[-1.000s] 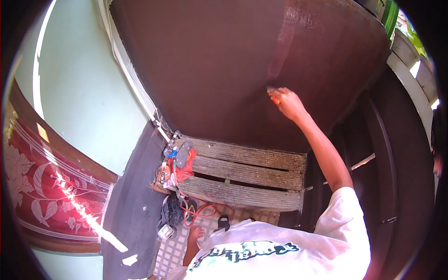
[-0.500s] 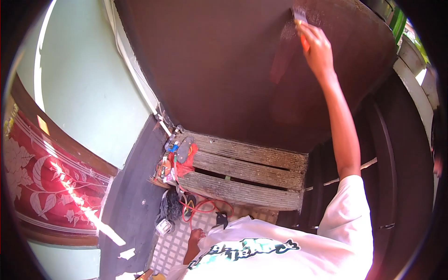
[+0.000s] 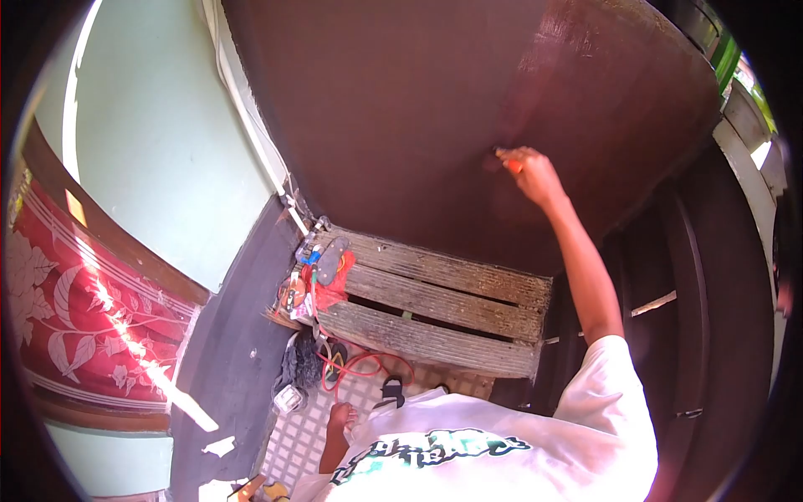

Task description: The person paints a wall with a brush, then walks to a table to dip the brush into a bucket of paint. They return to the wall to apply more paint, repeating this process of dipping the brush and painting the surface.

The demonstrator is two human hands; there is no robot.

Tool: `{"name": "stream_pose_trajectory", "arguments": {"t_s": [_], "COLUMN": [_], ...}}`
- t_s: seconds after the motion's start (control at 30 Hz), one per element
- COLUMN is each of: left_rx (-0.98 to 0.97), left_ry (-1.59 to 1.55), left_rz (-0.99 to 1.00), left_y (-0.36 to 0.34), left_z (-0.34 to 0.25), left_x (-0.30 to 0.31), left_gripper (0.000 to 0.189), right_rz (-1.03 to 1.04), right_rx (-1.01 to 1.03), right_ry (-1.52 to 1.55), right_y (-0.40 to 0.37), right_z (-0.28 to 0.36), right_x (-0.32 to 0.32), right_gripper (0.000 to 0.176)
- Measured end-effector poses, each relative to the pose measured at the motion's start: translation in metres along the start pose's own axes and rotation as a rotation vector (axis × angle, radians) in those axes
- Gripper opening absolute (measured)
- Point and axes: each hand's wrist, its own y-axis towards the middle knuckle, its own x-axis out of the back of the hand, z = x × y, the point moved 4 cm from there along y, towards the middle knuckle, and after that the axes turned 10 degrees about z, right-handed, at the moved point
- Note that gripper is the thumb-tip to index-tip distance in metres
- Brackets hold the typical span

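Observation:
Against the dark brown wall [image 3: 393, 100], my right hand [image 3: 535, 174] grips a paintbrush [image 3: 500, 154] with its orange handle partly showing. The bristles touch the wall, mostly lost against the dark paint. Higher up, a glossy wet-looking patch [image 3: 548, 42] catches the light. Low beside my white shirt, my left hand [image 3: 341, 416] hangs with curled fingers. I see nothing in it.
A slatted wooden bench [image 3: 452, 293] stands below the wall, with a grey sandal [image 3: 333, 259], red cloth [image 3: 336, 289] and small items at its left end. Red cable [image 3: 368, 360] loops over the tiled floor [image 3: 305, 435]. A red patterned curtain [image 3: 84, 309] hangs at left.
My right hand has moved the paintbrush down and slightly left along the brown wall. My left hand stays low at my side, still curled.

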Motion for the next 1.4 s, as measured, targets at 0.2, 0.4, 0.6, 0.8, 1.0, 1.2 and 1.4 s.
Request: {"name": "stream_pose_trajectory", "arguments": {"t_s": [0.2,0.4,0.6,0.8,1.0,1.2,1.4], "left_rx": [0.001,0.025,-0.002,0.041,0.038,0.04,-0.02], "left_ry": [-0.019,-0.024,-0.042,-0.085,-0.091,-0.089,-0.092], "left_rz": [0.026,0.008,-0.021,-0.024,-0.002,0.005,-0.052], "left_y": [0.034,-0.002,-0.01,-0.002,-0.001,0.001,-0.014], "left_z": [0.029,0.007,0.014,0.038,0.045,0.035,0.022], "left_x": [0.0,-0.012,-0.004,0.004,-0.008,-0.011,-0.005], "left_gripper": [0.025,0.025,0.026,0.026,0.025,0.023,0.023], "right_rz": [-0.485,-0.464,0.058,0.194,-0.154,-0.364,-0.058], "right_rx": [0.09,-0.008,-0.071,-0.074,-0.04,-0.025,-0.111], "right_ry": [-0.332,-0.382,-0.221,-0.099,-0.149,-0.338,-0.268], "right_y": [0.017,-0.01,-0.067,-0.057,-0.018,-0.021,-0.066], "right_z": [0.058,0.042,0.025,-0.006,0.036,0.048,0.032], "right_x": [0.109,0.028,-0.122,-0.142,-0.03,-0.024,-0.131], "right_gripper": [0.032,0.028,0.03,0.042,0.036,0.029,0.034]}}
